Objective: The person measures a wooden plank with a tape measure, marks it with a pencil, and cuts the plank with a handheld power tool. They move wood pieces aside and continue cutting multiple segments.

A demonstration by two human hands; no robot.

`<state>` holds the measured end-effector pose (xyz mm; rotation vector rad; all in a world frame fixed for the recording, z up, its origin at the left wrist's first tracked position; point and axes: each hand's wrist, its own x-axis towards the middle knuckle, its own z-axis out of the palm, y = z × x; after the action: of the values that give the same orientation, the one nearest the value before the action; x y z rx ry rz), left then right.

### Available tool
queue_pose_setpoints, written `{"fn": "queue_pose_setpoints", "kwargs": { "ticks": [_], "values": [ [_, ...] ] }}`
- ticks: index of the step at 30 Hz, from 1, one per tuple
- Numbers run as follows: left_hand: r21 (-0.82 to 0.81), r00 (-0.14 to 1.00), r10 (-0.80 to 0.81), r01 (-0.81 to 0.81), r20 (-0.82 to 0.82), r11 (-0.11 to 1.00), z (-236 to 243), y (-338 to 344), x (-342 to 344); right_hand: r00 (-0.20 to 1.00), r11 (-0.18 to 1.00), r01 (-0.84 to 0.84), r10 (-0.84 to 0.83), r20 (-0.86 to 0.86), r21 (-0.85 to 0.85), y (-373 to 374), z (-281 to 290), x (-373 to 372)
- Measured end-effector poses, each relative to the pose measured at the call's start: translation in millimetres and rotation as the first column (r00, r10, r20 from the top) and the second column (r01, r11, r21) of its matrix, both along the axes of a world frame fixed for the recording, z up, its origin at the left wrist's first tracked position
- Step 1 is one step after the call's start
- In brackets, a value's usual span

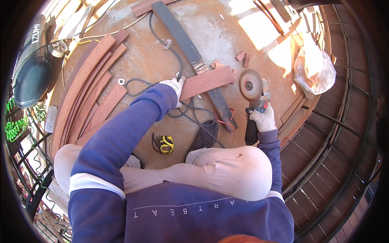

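Note:
My gloved left hand (175, 90) grips the near end of a reddish wooden board (206, 81), which lies crosswise over a long dark bar (174, 29) on the floor. A black cord (177, 60) passes close by that hand. My gloved right hand (261, 120) is closed on an angle grinder (263, 96), its round disc facing up just right of the board's right end. Small offcuts (246, 59) lie beyond the board. A red wire-like item (223, 121) is on the lower part of the bar.
Curved planks (91, 87) are stacked at left, beside a dark oblong machine (34, 77). A yellow tape measure (166, 144) lies before my knees. A plastic bag (314, 77) sits at upper right; dark curved railings (340, 133) line the right. A dark shoe (202, 135) is below the board.

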<state>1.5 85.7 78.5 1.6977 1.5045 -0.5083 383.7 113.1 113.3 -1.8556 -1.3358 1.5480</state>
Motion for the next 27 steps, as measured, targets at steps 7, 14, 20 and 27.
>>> {"fn": "queue_pose_setpoints", "kwargs": {
  "ticks": [7, 14, 20, 27],
  "values": [
    [-0.053, 0.998, 0.026, -0.023, 0.056, 0.998, 26.2, 19.2, 24.0, 0.997, 0.999, 0.031, -0.033, -0.070, -0.028, 0.8, -14.1, 8.2],
    [0.036, 0.998, 0.020, -0.022, 0.055, 0.999, -5.8, 21.2, 24.1, 0.956, 0.970, 0.238, -0.226, -0.186, 0.041, 15.8, -5.3, 17.2],
    [0.049, 0.998, 0.056, -0.058, 0.043, 0.997, -6.9, 10.7, 32.2, 0.956, 0.943, 0.284, -0.264, -0.127, 0.173, 45.3, 68.6, 34.4],
    [0.187, 0.961, 0.184, -0.224, 0.208, 0.956, 46.0, 41.8, 17.8, 0.928, 0.885, 0.369, -0.367, -0.063, 0.284, 33.0, 89.5, 24.0]
  ]
}}
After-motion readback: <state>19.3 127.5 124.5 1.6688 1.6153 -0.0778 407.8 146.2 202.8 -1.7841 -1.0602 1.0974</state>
